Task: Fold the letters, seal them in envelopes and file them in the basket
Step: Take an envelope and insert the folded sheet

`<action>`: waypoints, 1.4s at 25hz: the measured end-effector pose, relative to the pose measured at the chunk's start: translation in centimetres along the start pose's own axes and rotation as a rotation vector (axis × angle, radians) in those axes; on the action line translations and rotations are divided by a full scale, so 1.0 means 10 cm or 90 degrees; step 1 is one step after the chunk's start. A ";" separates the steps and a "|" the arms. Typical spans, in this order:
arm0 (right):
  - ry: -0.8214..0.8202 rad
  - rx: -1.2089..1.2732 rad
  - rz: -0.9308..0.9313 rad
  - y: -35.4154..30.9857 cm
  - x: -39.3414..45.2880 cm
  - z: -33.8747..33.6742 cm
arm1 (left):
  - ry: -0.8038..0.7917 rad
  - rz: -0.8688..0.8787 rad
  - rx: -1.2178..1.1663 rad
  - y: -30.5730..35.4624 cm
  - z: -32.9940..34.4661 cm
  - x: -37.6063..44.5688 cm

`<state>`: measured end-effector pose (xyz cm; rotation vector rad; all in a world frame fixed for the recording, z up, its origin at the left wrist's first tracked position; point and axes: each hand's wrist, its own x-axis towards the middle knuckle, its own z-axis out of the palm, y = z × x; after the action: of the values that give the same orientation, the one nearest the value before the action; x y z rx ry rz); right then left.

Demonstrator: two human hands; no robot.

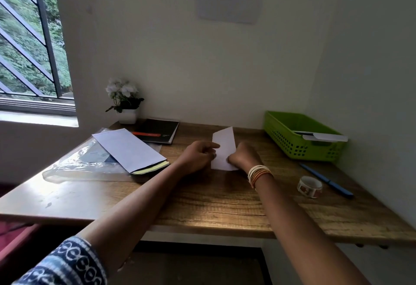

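Gripping folded white letter (224, 149) on wooden desk (202, 199): left hand (198, 156) pinches left edge, right hand (244, 156) clenched on lower right corner.

place: home desk corner | cues: wooden desk (225, 206) sitting against plain walls | barred window (33, 44) showing greenery | potted flowers (125, 100), notebook (157, 130) lying nearby

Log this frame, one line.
step: folding | both hands pinch white folded paper on wooden desk | green plastic basket: one envelope filed
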<state>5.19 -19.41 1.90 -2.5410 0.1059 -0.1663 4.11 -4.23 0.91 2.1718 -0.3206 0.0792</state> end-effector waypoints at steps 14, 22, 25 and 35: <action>0.011 -0.177 -0.071 0.19 0.21 0.01 | -0.105 0.068 0.313 0.02 0.04 -0.01; -0.069 -0.187 -0.193 -0.09 -0.11 0.10 | -0.157 -0.002 0.476 0.03 0.05 -0.06; -0.207 -0.241 -0.187 -0.10 -0.17 0.16 | -0.178 -0.043 0.480 -0.02 0.02 -0.02; -0.178 -0.302 0.022 0.32 -0.22 -0.02 | -0.138 -0.127 0.489 -0.09 -0.06 -0.05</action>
<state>2.82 -21.92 0.08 -3.0001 0.0878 0.2588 3.93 -3.12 0.48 2.9737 -0.2098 -0.1761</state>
